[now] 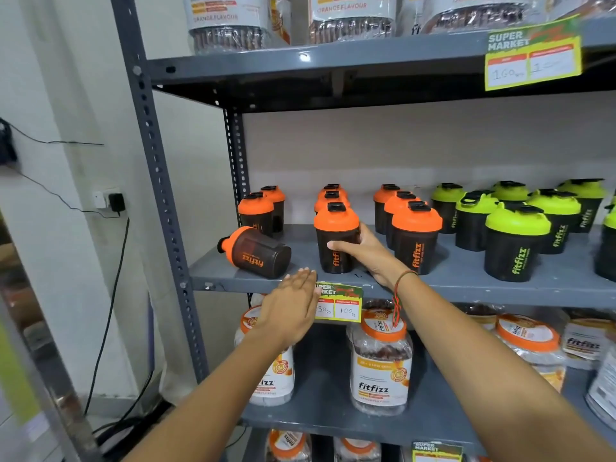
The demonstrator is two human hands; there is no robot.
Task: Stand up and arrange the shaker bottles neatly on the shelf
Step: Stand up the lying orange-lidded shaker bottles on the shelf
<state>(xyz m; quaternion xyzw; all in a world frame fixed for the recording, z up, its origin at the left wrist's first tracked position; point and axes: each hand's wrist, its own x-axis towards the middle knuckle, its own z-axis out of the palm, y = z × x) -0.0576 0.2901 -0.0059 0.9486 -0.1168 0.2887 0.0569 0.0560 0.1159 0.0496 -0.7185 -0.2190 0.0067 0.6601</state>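
On the grey middle shelf [460, 275], one orange-lidded dark shaker bottle [255, 251] lies on its side at the left, lid pointing left. My right hand [361, 250] wraps around an upright orange-lidded shaker [335, 235] at the front of the middle row. My left hand [293, 306] hovers flat with fingers together, just below the shelf edge, right of the fallen bottle and not touching it. Other orange-lidded shakers [416, 235] stand in rows behind and beside. Green-lidded shakers [515, 240] stand at the right.
A grey slotted upright [156, 181] bounds the shelf's left side. A yellow price tag [340, 303] hangs from the shelf edge. Clear jars with orange lids [380, 358] fill the lower shelf, and more jars [230, 21] sit on the shelf above. Cables hang on the left wall.
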